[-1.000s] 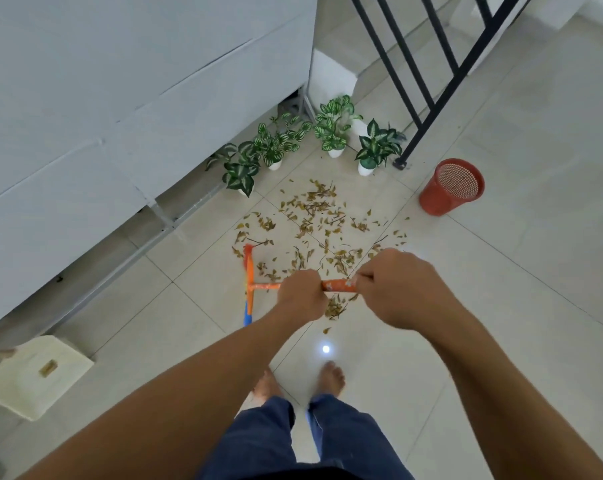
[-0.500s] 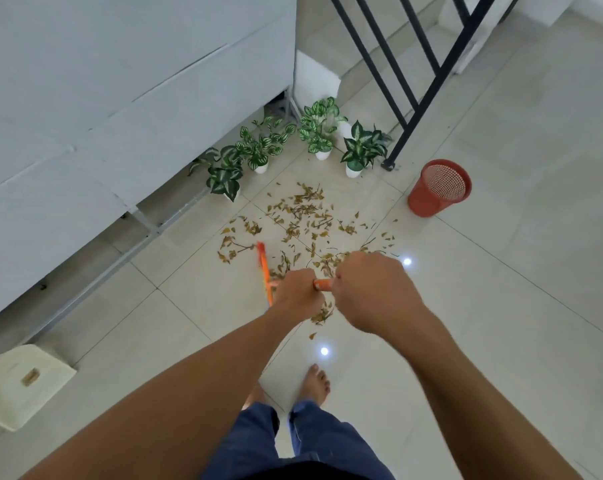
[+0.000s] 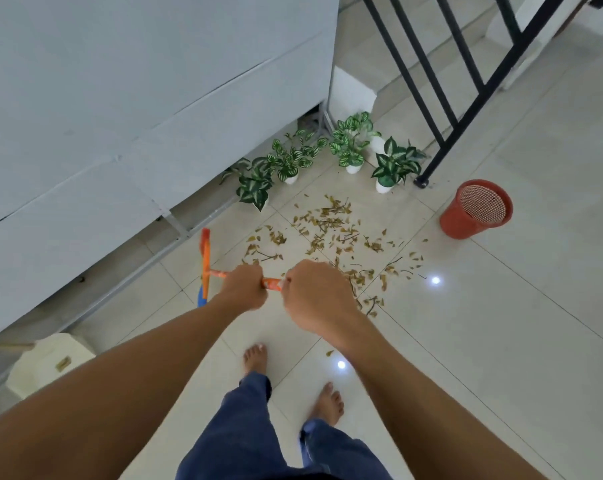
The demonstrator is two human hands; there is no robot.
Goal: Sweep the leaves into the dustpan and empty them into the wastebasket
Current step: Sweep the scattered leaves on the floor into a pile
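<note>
"On the tiled floor ahead of us, item one?"

"Leaves (image 3: 331, 230): dry, brown, scattered loose between the plants and our hands."

"Item two?"

"Wastebasket (image 3: 461, 225): red, mesh-sided, upright. It stands right of the leaves and apart from them, near the foot of the black railing (image 3: 442, 109)."

"Item three?"

"Broom (image 3: 206, 259): orange, with a blue tip. Its head sits left of the leaves, near the base of the grey wall. We cannot tell whether it touches the floor."

"And our hands?"

"Left hand (image 3: 243, 287): fingers curled tight round the handle (image 3: 271, 283), on the side nearer the head. Right hand (image 3: 315, 296): fingers wrapped round the handle's end, just beside the left. A short bare stretch of handle shows between them."

"Sundries?"

"Plants (image 3: 348, 147): four, green and white, potted, in a row along the wall beyond the leaves. One cream object (image 3: 43, 365) at lower left, which we cannot identify. Our bare feet (image 3: 255, 356) are below the hands, and one stray leaf lies near them."
</note>
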